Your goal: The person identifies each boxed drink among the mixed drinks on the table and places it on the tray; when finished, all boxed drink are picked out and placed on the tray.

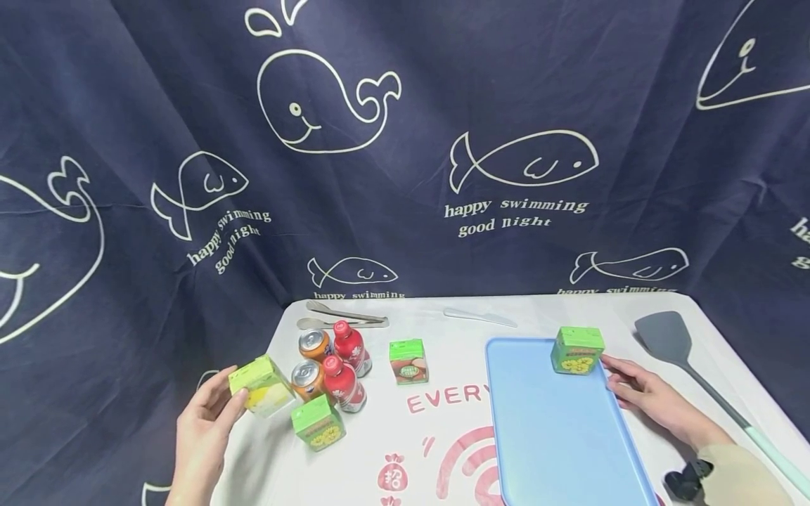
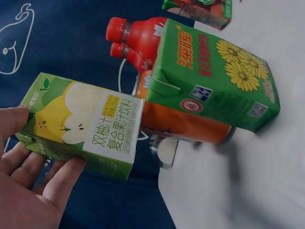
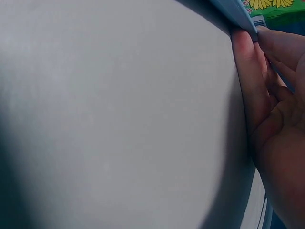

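Left hand (image 1: pixel 204 424) pinches a green-yellow cardboard carton (image 1: pixel 264 386) labelled "双柚汁"; right hand (image 1: pixel 658 402) pinches the right edge of a blue rectangular plastic tray (image 1: pixel 550 429).

The left hand (image 1: pixel 205 425) is held raised by the table's left edge (image 1: pixel 237 450), its thumb (image 1: pixel 233 413) set opposite the fingers (image 1: pixel 211 386) in a pinching grip. The left wrist (image 1: pixel 190 485) is seen bare. The right hand (image 1: pixel 658 400) is placed inside the table's right edge, thumb and fingertips pressed towards each other, the forearm covered by a pale sleeve (image 1: pixel 743 478).
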Motion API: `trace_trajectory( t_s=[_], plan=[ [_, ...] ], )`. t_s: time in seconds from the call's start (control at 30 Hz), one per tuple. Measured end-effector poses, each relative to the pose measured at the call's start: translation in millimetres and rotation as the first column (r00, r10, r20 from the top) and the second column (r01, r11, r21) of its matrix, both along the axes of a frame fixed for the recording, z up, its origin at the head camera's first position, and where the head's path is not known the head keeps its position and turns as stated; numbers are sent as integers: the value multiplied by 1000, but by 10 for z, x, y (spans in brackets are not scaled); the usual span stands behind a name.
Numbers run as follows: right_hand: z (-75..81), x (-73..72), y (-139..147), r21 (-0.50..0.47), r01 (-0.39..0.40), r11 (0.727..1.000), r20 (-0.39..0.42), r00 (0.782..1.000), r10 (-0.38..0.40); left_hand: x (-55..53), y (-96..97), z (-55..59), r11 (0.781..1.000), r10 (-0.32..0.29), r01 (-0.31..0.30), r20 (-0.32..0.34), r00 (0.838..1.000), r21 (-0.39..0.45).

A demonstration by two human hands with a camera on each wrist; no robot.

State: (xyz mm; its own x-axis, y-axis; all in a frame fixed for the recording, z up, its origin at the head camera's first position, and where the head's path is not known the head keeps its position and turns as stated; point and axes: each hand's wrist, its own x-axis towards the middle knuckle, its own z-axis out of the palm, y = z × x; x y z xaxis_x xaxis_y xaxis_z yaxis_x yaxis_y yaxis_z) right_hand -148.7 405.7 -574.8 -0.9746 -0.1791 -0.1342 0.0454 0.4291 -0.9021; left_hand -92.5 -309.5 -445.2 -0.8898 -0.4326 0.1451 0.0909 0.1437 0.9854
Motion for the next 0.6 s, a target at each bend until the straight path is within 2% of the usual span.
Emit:
trace_trajectory(
  t_s=[0.1,0.4,0.6],
  plan=[
    [3,-1,4,-5,-1,1000,1,1000,1,-9,31,54,1000,-8,8,-19,1000,5],
    [27,5,14,-1,2,1000,19,1000,-2,-67,105,205,998,-3,1,-35,999,-63],
    [18,-3,2,3,0,1000,28,1000,0,-97,158,285,998,-46,43,-67,997,-48]
  ],
)
